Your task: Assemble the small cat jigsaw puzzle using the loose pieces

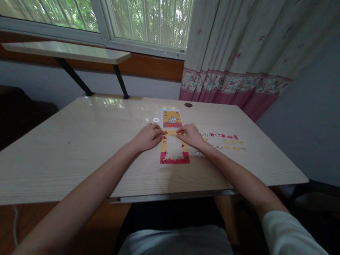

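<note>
Clock: centred on the puzzle border, twelve pointing towards the window.
Left hand [150, 137]: at ten o'clock, palm down, fingertips bunched narrowly at the border's upper left corner; I cannot tell whether they pinch a piece or only press.
Right hand [190, 135]: at one to two o'clock, thumb and fingers drawn close together over the upper right part; whether a piece is between them is too small to tell.
Puzzle border [174, 160]: flat on the table under the fingertips, yellow at the top and sides, red along six o'clock, its inner edge toothed and bare tabletop showing in the middle.
Picture card [171, 119]: at twelve o'clock, just beyond the border, yellow over red with a white figure.
Loose pieces [230, 141]: at three o'clock, in rough rows, red ones farthest, yellow ones nearer, partly hidden by the right hand and forearm.
Table [97, 149]: pale wood grain, beneath everything.
Cable hole [188, 105]: between twelve and one, near the far edge.
Raised shelf [67, 51]: at ten o'clock, on dark struts.
Curtain [223, 49]: at one o'clock, pink-hemmed.
</note>
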Demonstrator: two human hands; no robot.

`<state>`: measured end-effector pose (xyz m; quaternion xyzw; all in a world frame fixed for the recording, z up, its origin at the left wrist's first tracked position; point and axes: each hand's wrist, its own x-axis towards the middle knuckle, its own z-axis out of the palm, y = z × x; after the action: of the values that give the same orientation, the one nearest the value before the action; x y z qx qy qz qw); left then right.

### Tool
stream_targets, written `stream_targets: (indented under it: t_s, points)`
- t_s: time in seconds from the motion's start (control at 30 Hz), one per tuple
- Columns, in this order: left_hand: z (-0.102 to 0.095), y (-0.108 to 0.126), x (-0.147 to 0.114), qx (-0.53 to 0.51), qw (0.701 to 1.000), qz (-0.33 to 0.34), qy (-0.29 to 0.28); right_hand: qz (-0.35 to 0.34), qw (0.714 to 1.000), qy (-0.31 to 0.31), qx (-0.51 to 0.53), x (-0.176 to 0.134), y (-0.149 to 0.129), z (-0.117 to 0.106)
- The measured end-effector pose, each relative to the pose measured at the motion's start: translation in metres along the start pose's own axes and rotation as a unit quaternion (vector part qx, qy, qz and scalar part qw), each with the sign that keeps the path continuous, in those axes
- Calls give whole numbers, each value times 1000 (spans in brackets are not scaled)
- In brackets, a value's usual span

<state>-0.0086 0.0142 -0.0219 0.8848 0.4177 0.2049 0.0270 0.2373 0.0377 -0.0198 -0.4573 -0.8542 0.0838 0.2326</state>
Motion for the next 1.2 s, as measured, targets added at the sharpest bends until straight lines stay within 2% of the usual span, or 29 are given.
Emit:
stream_targets:
  t_s: [0.3,0.6,0.97,1.2]
  points:
    - [5,11,5,14,1000,3,-7,1,1000,-3,-29,1,0,0]
    - [6,17,7,27,999,-10,-22,-47,999,-6,-26,-3,3,0]
    - [0,26,8,88,994,-27,-58,-73,991,-21,-107,-9,-6,-7]
    - [-2,35,11,113,992,-23,-44,-95,985,-42,-140,-9,-13,-13]
